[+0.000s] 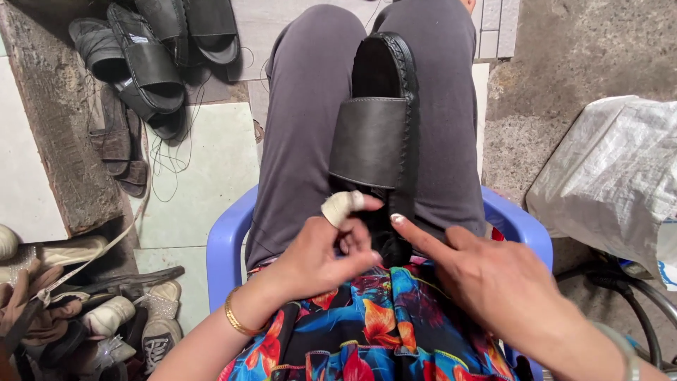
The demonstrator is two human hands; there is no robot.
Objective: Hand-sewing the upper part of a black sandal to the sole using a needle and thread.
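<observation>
So the black slide sandal (pixel 381 134) lies lengthwise along the person's lap, heel end nearest, with the left hand (pixel 321 254) pinching at that near end and the right hand (pixel 486 271) open, just pointing.

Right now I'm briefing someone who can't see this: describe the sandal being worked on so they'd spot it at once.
Find the blue plastic chair and the grey-trousered lap on it. Along the lap lies a black slide sandal, both hands at its near end. Unlike the black sandals piled on the floor, it alone is off the ground.
</observation>
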